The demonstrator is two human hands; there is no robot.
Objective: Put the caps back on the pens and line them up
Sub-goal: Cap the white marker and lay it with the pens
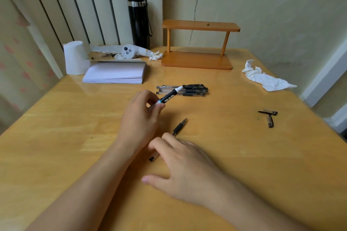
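My left hand (139, 118) is raised over the middle of the wooden table (56, 137), shut on a black and white capped pen (170, 95) that points up and to the right. Behind it, several capped pens (185, 91) lie side by side in a row. My right hand (185, 170) hovers low with fingers spread, its fingertips over an uncapped black pen (179, 127) lying diagonally on the table; the hand hides the pen's middle. Two loose black caps (269, 116) lie at the right.
At the back stand a wooden two-tier rack (199, 60), a black flask (139, 18), a notepad (116, 73), a paper roll (75, 56) and a white controller (129, 51). A crumpled tissue (262, 77) lies at the right, near the table's edge.
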